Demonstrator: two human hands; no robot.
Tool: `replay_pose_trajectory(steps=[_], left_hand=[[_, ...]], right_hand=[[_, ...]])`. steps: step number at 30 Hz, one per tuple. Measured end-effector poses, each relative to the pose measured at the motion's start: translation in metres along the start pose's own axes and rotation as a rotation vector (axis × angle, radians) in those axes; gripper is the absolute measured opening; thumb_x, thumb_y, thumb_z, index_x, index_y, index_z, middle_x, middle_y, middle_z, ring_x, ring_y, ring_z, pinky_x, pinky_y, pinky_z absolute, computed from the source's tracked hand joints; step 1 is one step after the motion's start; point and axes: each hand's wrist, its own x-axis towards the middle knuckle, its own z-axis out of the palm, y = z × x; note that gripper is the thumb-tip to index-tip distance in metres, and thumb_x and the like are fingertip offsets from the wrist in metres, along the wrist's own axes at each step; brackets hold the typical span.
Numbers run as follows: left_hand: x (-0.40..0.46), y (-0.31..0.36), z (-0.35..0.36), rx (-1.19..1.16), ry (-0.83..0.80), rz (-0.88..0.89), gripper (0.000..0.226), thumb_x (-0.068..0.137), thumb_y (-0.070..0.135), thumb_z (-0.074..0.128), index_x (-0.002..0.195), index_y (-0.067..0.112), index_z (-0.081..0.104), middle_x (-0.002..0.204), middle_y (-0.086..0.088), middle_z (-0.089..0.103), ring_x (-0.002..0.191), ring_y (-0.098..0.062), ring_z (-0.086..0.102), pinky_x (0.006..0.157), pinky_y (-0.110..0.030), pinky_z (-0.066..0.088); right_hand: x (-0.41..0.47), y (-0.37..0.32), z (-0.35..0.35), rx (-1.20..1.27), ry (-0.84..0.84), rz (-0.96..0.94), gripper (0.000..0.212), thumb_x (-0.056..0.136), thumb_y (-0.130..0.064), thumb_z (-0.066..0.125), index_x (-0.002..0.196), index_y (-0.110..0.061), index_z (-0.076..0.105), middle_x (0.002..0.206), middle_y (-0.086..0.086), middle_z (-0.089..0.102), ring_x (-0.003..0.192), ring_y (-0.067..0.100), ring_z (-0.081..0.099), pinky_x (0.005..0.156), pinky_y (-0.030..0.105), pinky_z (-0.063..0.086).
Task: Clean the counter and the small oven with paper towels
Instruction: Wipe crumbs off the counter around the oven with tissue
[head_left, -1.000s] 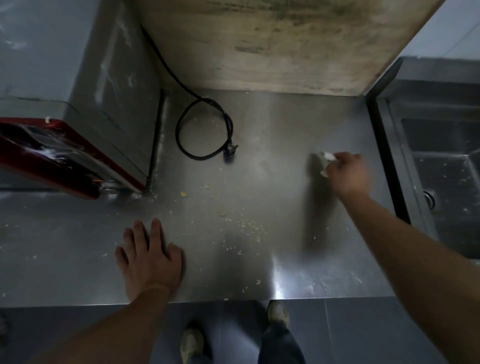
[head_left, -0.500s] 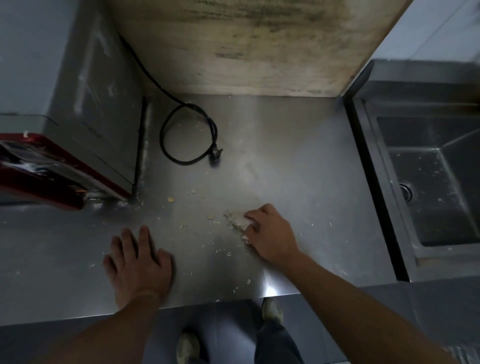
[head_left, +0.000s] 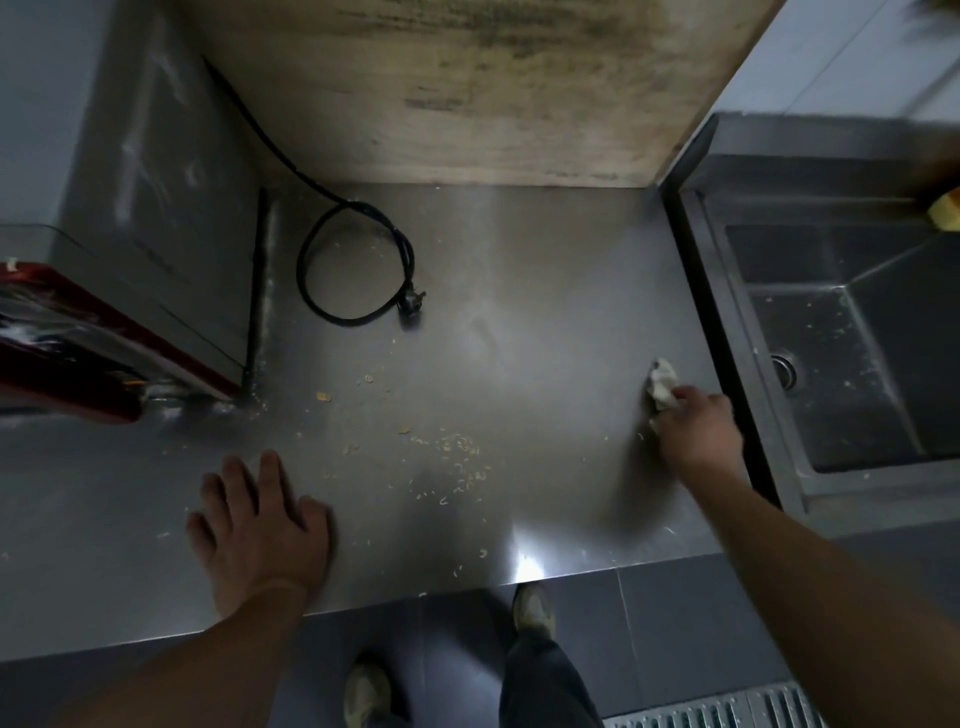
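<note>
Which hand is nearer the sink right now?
Right. The right hand, holding a crumpled paper towel, sits beside the sink at the counter's right edge. The left hand lies flat near the front edge, well to the left.

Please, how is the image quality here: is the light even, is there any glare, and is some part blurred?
Head view: dim, uneven light; a bright glare spot on the counter near its front edge; the right hand with the paper towel casts a soft shadow and looks slightly motion-blurred; wide-angle lens bends the edges.
</note>
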Motion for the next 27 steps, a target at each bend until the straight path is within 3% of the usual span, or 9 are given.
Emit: replay_pose_trajectory(steps=[8,11,13,16,18,22,27], left_hand=[[0.000,0.001,-0.001,-0.010,0.019,-0.001,0.079,0.082,0.053,0.027,0.155,0.024,0.033,0.164,-0.014,0.022,0.150,-0.033,0.012,0.119,-0.052,0.011],[0.000,0.001,-0.002,-0.008,0.009,0.003,0.080,0.082,0.053,0.027,0.156,0.024,0.031,0.165,-0.013,0.020,0.151,-0.032,0.011,0.120,-0.052,0.010],[0.000,0.001,-0.002,-0.017,0.005,0.001,0.080,0.082,0.053,0.026,0.156,0.024,0.030,0.165,-0.013,0.019,0.151,-0.032,0.010,0.120,-0.052,0.009],[-0.001,0.000,-0.002,-0.017,0.015,0.010,0.079,0.082,0.052,0.027,0.156,0.023,0.030,0.164,-0.014,0.020,0.150,-0.033,0.010,0.120,-0.053,0.009],[0.000,-0.001,-0.002,-0.021,0.019,0.017,0.078,0.083,0.051,0.028,0.155,0.023,0.031,0.164,-0.015,0.020,0.150,-0.034,0.011,0.120,-0.053,0.009],[0.000,-0.001,0.000,-0.028,0.025,0.008,0.077,0.083,0.050,0.030,0.155,0.023,0.031,0.164,-0.014,0.021,0.150,-0.034,0.010,0.120,-0.054,0.008],[0.000,-0.001,0.002,-0.031,0.030,0.012,0.077,0.083,0.051,0.029,0.155,0.024,0.030,0.164,-0.014,0.020,0.151,-0.033,0.009,0.120,-0.053,0.008]], right_hand=[[-0.114,-0.079,0.042,0.086,-0.155,-0.196,0.036,0.088,-0.032,0.059,0.124,-0.027,0.063,0.121,0.002,0.055,0.090,0.027,0.065,0.080,0.032,0.050],[-0.123,-0.095,0.040,0.249,-0.227,-0.220,0.032,0.088,-0.028,0.059,0.119,-0.028,0.068,0.110,-0.002,0.060,0.084,0.016,0.061,0.074,0.026,0.048],[-0.113,-0.093,0.029,0.334,-0.152,-0.205,0.028,0.087,-0.026,0.061,0.113,-0.027,0.070,0.101,-0.002,0.061,0.076,0.012,0.056,0.064,0.023,0.041],[-0.079,-0.068,0.004,0.360,0.045,-0.134,0.030,0.085,-0.020,0.065,0.115,-0.019,0.070,0.102,0.006,0.060,0.078,0.018,0.055,0.068,0.023,0.034],[-0.049,-0.039,-0.011,0.288,0.102,-0.061,0.031,0.086,-0.022,0.063,0.115,-0.016,0.070,0.104,0.012,0.061,0.085,0.028,0.060,0.072,0.026,0.038],[-0.003,0.031,-0.021,0.109,0.038,0.129,0.051,0.076,-0.036,0.049,0.116,-0.014,0.070,0.101,0.020,0.068,0.088,0.038,0.065,0.079,0.040,0.052],[-0.034,0.035,-0.009,0.021,0.016,0.168,0.033,0.087,-0.019,0.061,0.120,-0.012,0.065,0.112,0.024,0.057,0.093,0.043,0.060,0.084,0.040,0.048]])
